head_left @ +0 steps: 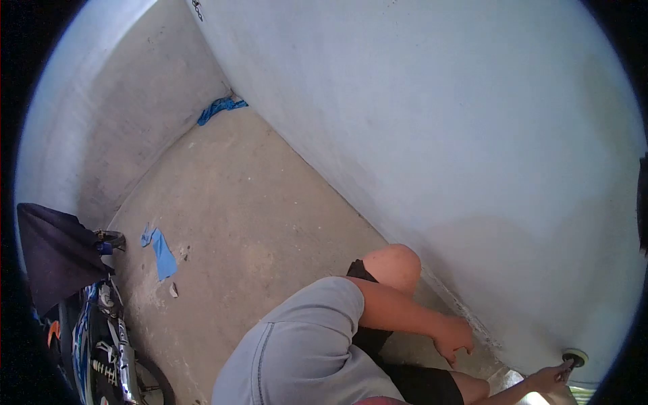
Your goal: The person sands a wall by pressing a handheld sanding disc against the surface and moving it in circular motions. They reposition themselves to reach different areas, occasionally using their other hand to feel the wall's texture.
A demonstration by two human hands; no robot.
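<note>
My left hand (453,339) hangs beyond my knee, near the foot of the pale wall. Its fingers are loosely bent and apart, with nothing in them. Low on the right, my right hand (550,380) is at a round fitting (575,358) with a dark centre and a pale rim, set against the wall. The fingers there are closed, and what they hold is too small and dark to make out. My grey sleeve (297,337) and bent knee (393,266) fill the lower middle.
The pale wall (459,128) runs along the right side of the concrete floor (256,202). A motorcycle (111,344) stands at lower left under a dark cloth (61,253). Light blue scraps (163,255) lie near it; a darker blue cloth (221,109) is in the far corner.
</note>
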